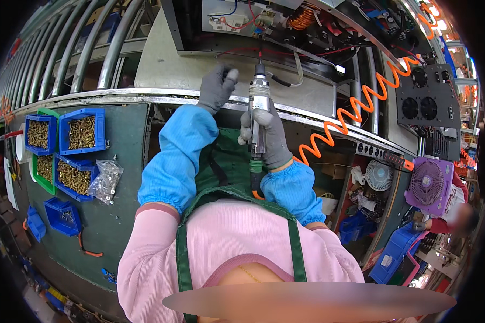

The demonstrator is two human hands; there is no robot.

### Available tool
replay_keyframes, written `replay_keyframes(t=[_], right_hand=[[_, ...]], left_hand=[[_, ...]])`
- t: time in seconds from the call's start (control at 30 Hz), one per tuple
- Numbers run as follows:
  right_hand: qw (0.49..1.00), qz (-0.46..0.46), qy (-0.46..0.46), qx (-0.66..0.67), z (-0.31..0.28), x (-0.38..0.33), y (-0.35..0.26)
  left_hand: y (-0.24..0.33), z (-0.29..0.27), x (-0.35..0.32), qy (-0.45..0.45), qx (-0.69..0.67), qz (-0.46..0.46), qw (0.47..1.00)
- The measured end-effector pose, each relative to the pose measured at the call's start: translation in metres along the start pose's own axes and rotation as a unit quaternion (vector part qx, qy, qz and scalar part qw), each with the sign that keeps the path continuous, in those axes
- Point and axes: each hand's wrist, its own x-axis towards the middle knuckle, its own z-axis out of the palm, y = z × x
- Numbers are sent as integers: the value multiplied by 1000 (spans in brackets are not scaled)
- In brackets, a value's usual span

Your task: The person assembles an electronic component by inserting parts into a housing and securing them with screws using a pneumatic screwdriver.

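Note:
My right hand (272,134), in a grey glove, is wrapped round a silver pneumatic screwdriver (259,99). Its long thin bit points away from me into an open dark metal housing (191,40), its tip close to the wiring and a white terminal block (233,23). An orange air hose runs from the driver's green-banded lower end. To the left of the driver, my left hand (217,87), also gloved, hovers over the workbench's metal edge with its fingers curled in. Whatever those fingers may hold is hidden. A copper coil (302,19) sits inside the housing.
Blue bins of brass screws (82,132) and a clear bag of hardware (106,181) lie on the green table at left. A coiled orange hose (342,121) stretches across the right. Metal rollers (113,46) line the far left. Beyond a purple fan (429,181), another person works.

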Motion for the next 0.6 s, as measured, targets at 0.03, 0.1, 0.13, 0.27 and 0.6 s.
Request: replay_keyframes(t=[0.03,0.1,0.13,0.27,0.6], right_hand=[[1000,4,4,10,1,2,3],[1000,0,14,14,5,3,3],[1000,0,22,20,6,2,2],[1000,8,22,-3,4,1,-2],[999,12,42,-15,8,2,-5]], left_hand=[[2,1,1,19,53,63,996],[5,6,-1,21,66,31,997],[10,7,-4,26,82,-4,996],[-1,9,-1,-17,166,58,984],[-8,11,-3,-44,198,129,971]])
